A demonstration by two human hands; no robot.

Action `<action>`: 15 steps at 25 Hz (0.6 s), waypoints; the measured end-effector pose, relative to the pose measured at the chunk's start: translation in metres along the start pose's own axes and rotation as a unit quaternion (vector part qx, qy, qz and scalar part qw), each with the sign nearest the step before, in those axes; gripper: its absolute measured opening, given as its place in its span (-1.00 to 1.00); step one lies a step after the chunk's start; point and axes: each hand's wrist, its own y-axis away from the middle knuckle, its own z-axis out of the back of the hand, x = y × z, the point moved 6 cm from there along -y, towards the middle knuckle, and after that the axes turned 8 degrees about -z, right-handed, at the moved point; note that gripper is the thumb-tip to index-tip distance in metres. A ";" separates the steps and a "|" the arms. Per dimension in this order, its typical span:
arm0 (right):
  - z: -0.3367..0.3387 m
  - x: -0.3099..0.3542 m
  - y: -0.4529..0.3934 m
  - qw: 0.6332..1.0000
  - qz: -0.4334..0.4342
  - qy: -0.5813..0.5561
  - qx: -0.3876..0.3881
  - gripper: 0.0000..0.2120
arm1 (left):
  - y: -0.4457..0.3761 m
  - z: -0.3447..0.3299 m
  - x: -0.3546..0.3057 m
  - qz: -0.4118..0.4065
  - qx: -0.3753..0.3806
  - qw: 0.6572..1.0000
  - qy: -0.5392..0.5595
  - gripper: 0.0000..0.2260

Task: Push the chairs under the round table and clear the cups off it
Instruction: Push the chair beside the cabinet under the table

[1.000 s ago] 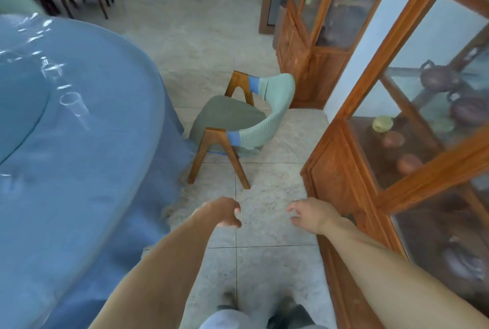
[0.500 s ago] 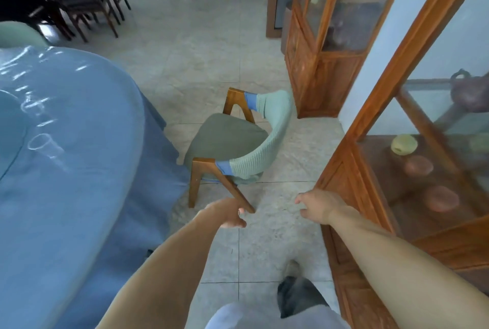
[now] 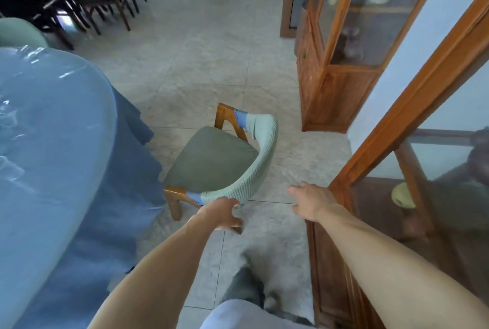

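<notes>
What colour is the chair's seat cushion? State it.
Olive green, on the chair's seat cushion, clearest in the head view.

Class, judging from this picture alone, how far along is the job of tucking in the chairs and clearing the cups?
Done: nothing that shows. In hand: the left hand is at the backrest of the green chair, which stands clear of the round table; whether it grips yet is unclear. The right hand reaches forward, open, touching nothing. Left: pushing this chair under and clearing the cups, none of which can be made out on the table here.
</notes>
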 end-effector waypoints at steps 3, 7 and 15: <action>0.011 0.004 -0.039 0.999 0.022 0.023 -0.006 -0.48 | -0.032 0.009 -0.001 0.006 -0.031 0.999 0.012 -0.28; 0.037 0.014 -0.105 0.997 0.052 0.046 -0.031 -0.29 | -0.087 0.018 0.008 0.020 -0.039 0.998 0.050 -0.18; 0.055 0.042 -0.213 0.971 0.135 0.195 -0.008 -0.35 | -0.181 0.034 -0.007 0.035 0.015 0.995 0.093 -0.19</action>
